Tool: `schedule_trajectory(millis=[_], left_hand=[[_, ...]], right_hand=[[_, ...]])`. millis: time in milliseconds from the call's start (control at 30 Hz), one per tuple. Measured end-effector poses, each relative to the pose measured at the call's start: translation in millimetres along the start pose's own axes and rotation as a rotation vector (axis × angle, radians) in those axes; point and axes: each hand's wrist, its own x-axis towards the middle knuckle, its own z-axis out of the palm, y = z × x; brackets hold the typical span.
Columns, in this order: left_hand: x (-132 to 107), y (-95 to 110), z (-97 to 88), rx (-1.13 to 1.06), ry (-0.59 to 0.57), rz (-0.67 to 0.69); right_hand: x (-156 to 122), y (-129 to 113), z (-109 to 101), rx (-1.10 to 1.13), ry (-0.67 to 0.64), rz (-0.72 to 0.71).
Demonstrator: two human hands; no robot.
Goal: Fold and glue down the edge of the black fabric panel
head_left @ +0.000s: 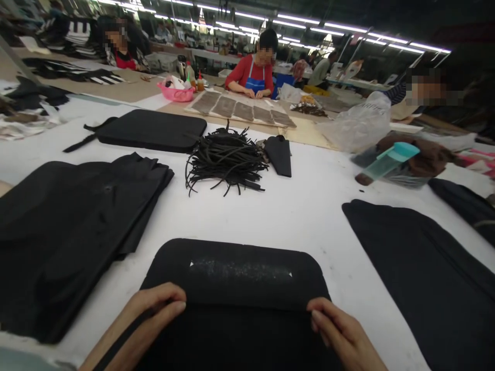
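Note:
In front of me lies a black panel (pixel 247 252) with rounded corners, marked by two small white triangles and a whitish smear between them. A black fabric sheet (pixel 243 340) covers its near part, its straight edge running across between my hands. My left hand (pixel 160 306) pinches the left end of that edge, thumb against fingers. A narrow black strip (pixel 126 337) also runs through the left hand along the palm; its far end is hidden. My right hand (pixel 338 327) pinches the right end of the edge, with fingers curled.
Black fabric pieces (pixel 69 216) are stacked left, and more black panels (pixel 425 273) lie right. Beyond are a bundle of black strips (pixel 228 159), a black padded piece (pixel 150 129) and a teal-lidded container (pixel 390 159). A person in red (pixel 247 74) works across the table.

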Motion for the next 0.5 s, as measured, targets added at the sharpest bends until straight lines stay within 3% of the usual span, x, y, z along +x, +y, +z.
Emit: schedule_trajectory(millis=[133, 300, 400, 500], left_hand=[[6.6, 5.6, -1.3, -0.068, 0.105, -0.031], [22.7, -14.6, 1.5, -0.104, 0.075, -0.048], [31.0, -23.9, 2.4, -0.153, 0.065, -0.075], [34.9, -20.3, 1.9, -0.156, 0.076, -0.103]], right_hand=[[11.5, -2.0, 2.5, 0.084, 0.009, 0.065], [24.1, -7.7, 5.6, 0.172, 0.002, 0.198], [28.6, -9.4, 6.4, 0.169, 0.043, 0.201], [30.5, -11.2, 6.8, 0.145, 0.062, 0.163]])
